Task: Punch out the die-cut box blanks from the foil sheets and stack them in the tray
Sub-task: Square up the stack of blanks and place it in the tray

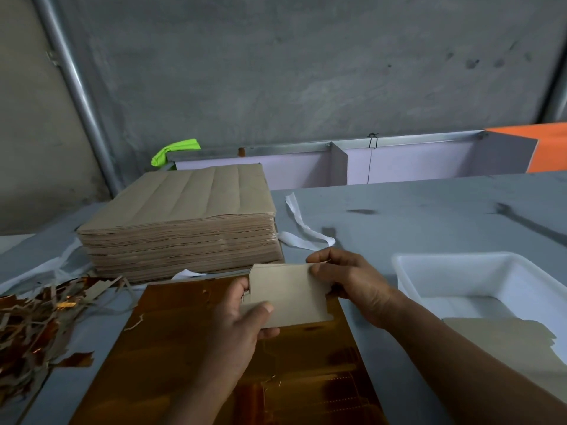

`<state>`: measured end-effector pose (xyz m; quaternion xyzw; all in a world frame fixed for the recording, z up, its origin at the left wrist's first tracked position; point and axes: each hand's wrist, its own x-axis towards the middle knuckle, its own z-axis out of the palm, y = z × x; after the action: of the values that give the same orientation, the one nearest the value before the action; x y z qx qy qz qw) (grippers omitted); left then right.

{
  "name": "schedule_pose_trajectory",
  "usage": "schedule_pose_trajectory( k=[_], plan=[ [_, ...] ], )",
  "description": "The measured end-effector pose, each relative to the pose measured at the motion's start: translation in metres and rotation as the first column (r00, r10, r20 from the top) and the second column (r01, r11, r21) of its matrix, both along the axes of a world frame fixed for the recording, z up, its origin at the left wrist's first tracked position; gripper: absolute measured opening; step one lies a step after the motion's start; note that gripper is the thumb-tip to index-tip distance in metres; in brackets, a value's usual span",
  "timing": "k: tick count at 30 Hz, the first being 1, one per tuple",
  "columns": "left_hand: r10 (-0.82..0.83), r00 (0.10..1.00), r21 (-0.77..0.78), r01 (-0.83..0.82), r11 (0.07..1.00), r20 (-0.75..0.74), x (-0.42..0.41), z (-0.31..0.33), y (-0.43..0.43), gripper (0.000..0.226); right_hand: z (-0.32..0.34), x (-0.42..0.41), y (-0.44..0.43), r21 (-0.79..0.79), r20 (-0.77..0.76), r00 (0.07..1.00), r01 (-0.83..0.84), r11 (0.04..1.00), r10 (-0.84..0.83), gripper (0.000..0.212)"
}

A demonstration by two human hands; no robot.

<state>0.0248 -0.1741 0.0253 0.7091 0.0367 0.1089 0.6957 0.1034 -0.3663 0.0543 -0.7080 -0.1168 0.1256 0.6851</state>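
- Pinching the box blank (291, 292) between thumbs and fingers, left hand (242, 326) and right hand (359, 286) held it over the foil sheet (171, 338); rear fingers were hidden.
- Tray (451, 256), four o'clock, was cropped.

Tray (454, 256) right of sheet (171, 332); stack (184, 210) behind.

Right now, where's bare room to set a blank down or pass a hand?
Free: grey table behind the white tray, right of the white strip; also the tray's far half, beyond its blanks. Crowded: scrap pile, sheet stack and foil sheet fill left and centre.
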Motion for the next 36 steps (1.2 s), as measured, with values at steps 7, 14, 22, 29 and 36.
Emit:
schedule_pose_trajectory(
  k=[7,14,22,29,36],
  plan=[
    [-0.051,0.998,0.145,0.045,0.988,0.036,-0.005,0.018,-0.015,0.033,0.03,-0.009,0.003,-0.288,0.247,0.969,0.074,0.955,0.0,0.009],
    [-0.117,0.993,0.147,0.112,0.983,0.027,-0.004,0.032,-0.038,0.035,0.058,-0.021,-0.014,-0.575,0.405,0.894,0.085,0.813,0.193,0.016],
    [-0.179,0.983,0.047,0.178,0.983,0.033,0.012,0.051,-0.094,0.028,0.086,-0.018,-0.063,-0.684,0.439,0.873,0.171,0.709,0.213,0.009],
    [-0.302,0.951,-0.115,0.294,0.949,-0.058,0.025,0.052,-0.166,0.023,0.092,-0.009,-0.13,-0.696,0.383,0.917,0.207,0.687,0.112,0.013],
    [-0.483,0.849,-0.18,0.451,0.874,-0.214,0.031,0.043,-0.207,0.022,0.069,-0.01,-0.192,-0.611,0.149,0.989,0.085,0.787,0.008,0.013]
  ],
)
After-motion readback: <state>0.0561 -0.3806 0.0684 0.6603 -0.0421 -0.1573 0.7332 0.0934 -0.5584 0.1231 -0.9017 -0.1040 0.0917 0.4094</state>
